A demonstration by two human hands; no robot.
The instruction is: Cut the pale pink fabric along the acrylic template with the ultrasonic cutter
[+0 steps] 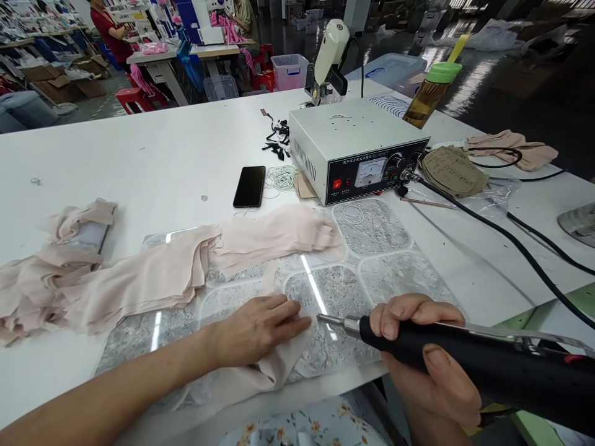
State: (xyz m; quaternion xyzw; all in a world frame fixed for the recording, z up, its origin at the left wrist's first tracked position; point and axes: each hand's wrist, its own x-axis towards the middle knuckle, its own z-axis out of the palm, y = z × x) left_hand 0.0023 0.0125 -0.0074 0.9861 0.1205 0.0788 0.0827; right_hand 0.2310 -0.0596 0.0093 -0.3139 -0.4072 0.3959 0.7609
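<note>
My left hand (258, 328) lies flat, fingers together, pressing a pale pink fabric piece (274, 368) onto a scratched glass plate (395, 279) at the table's near edge. My right hand (425, 359) is wrapped round a black handheld cutting tool (474, 362). The tool's metal tip (325, 319) points left and sits right at my left fingertips, on the fabric's edge. A thick black cable (502, 232) runs from the tool's side of the table to a white control box (357, 145).
A pile of pink fabric pieces (153, 279) stretches across the left half of the table. A black phone (250, 186), white cord coil (282, 178), black scraps (277, 139), a green-capped bottle (432, 93) and tan fabric (511, 148) stand further back. A person in red works far behind.
</note>
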